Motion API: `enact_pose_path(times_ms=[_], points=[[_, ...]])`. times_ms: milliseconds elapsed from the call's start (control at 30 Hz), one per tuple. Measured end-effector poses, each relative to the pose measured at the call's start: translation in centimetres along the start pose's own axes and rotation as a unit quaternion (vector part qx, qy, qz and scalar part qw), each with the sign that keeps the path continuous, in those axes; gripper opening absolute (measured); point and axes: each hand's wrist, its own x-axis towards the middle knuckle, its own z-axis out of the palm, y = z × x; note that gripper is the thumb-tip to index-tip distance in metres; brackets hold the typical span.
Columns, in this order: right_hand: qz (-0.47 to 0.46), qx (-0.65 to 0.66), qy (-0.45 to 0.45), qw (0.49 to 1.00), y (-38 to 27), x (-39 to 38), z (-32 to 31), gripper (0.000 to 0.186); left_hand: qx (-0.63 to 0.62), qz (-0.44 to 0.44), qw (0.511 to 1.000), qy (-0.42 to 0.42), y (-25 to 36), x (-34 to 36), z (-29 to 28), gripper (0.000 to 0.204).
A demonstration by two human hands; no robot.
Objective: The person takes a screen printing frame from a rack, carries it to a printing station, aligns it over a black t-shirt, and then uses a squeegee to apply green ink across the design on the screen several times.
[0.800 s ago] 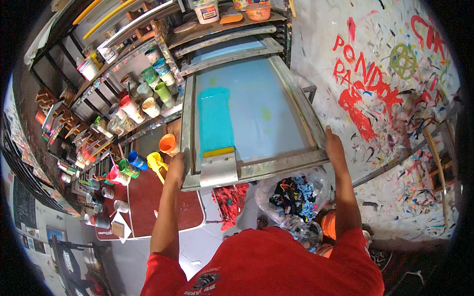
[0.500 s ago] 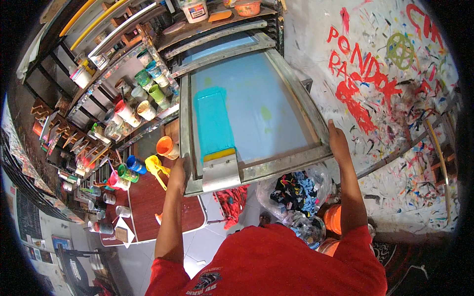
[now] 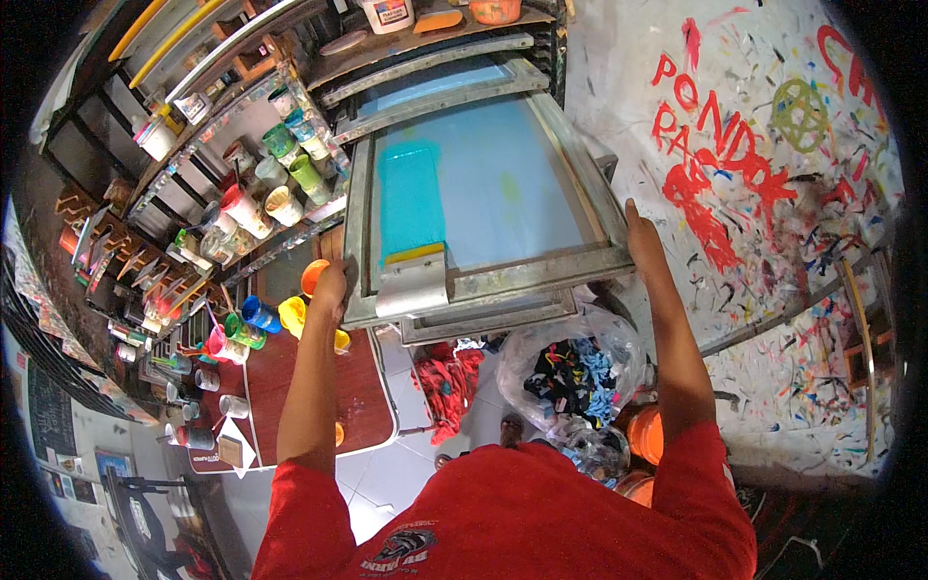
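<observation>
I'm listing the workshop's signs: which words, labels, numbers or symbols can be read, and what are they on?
I'll leave the wording uncopied.
Wall: large red letters, legible; green circled symbol.
White tub: label, small print mostly unreadable.
Red shirt: slanted print, partly legible.
Brown table: pale edge lettering, too small.
Dark board: faint marks, too small.
Held frame: none visible.

Left hand (image 3: 332, 288) on left rail of framed screen (image 3: 512, 164), right hand (image 3: 645, 242) on right rail, both toward near corners. Turquoise coat (image 3: 408, 193) in band on left part of mesh; squeegee (image 3: 413, 282), yellow blade, at band's near end, overlapping near rail. Second frame (image 3: 493, 325) partly visible under near rail. Orange cup (image 3: 313, 276) just beside left hand. Left: red-brown counter (image 3: 329, 391). Right of counter: red cloth (image 3: 449, 394), then clear bag (image 3: 622, 350) of dark and blue rags (image 3: 565, 377). Far right: paint-smeared wall (image 3: 773, 319).
</observation>
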Motion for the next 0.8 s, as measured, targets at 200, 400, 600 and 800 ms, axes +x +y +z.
enact_pose_path(times_ms=[200,400,600,800], points=[[-0.021,0.055,-0.017,0.998,0.2,5.2,3.5,0.085,-0.046,0.009,0.999,-0.025,1.7,5.6,-2.2,0.033],[0.012,0.044,-0.018,0.999,-0.6,10.4,5.0,0.085,-0.065,-0.064,0.991,-0.095,4.5,7.4,-1.0,0.037],[0.004,0.092,-0.047,0.995,-3.9,12.8,6.2,0.084,-0.043,0.002,0.999,-0.025,8.9,4.4,2.9,0.035],[-0.018,0.04,-0.015,0.999,-2.4,20.1,8.1,0.079,-0.09,-0.005,0.995,-0.052,7.8,11.2,2.1,0.042]])
